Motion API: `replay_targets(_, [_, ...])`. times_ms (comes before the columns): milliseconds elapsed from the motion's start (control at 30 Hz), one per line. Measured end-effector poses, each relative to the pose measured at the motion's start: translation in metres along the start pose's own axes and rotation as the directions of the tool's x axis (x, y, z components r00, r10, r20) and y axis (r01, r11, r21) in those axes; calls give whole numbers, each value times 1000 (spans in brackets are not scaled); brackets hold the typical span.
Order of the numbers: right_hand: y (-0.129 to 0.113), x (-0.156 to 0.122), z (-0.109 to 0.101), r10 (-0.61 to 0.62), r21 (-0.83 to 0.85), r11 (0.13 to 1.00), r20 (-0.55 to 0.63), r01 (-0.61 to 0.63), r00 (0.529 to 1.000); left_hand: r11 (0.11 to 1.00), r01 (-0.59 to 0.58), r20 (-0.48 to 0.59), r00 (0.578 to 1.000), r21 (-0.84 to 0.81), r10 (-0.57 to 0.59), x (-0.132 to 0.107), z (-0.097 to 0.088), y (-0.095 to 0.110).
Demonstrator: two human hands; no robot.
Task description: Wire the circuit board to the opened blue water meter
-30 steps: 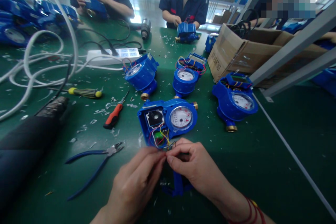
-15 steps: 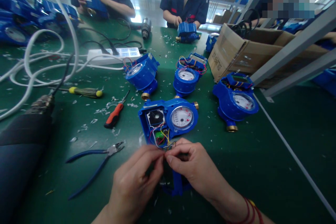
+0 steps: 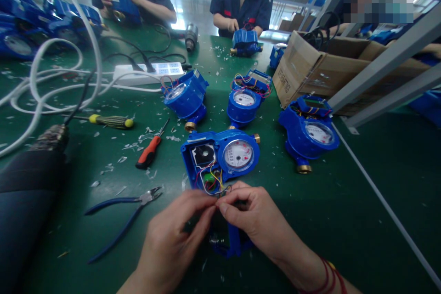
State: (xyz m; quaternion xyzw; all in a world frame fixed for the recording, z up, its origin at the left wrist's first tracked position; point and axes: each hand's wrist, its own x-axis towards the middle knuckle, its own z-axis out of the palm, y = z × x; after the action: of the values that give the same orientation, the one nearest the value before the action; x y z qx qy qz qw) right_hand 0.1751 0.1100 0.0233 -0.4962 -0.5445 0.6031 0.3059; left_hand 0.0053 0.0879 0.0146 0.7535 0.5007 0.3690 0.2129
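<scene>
A blue water meter [image 3: 237, 154] lies on the green table in front of me, its side compartment uncovered and a round dial facing up. Thin coloured wires [image 3: 220, 181] run out of that compartment toward my fingertips. My left hand [image 3: 179, 234] and my right hand [image 3: 257, 211] meet just below the meter, each pinching at the wire ends; the fingers hide exactly what lies between them. Under my hands sits a blue plastic cover [image 3: 234, 243], partly hidden, with a small spring showing at its left.
Diagonal cutters [image 3: 144, 197], an orange screwdriver [image 3: 149, 151] and a yellow screwdriver [image 3: 112, 121] lie to the left, beside a dark heat gun [image 3: 32, 179]. More meters [image 3: 312, 135] stand beyond. A power strip [image 3: 149, 73], a cardboard box [image 3: 310, 64] and co-workers are farther back.
My left hand has shifted very slightly, its fingers straighter at the wire ends. My right hand keeps its pinch. Across the table, a co-worker's hand has moved a little on a meter.
</scene>
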Motion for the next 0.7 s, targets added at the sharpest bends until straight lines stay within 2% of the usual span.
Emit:
replay_targets(167, [-1,1,0,-5,-15,1000,0,5,1000,1000,-9,-11,1000,8,9,0,1,1])
replay_targets(333, [0,0,2,3,-12,1000,-13,-3,1000,999,38,-1,999,-1,-38,1,1,2])
replay_targets(533, [1,0,4,49,106,993,-7,-48,999,971,192,45,981,-143,-187,0,-2,2])
replay_targets(700, [1,1,2,91,148,985,-11,-88,996,870,350,129,937,-348,-325,-2,-2,0])
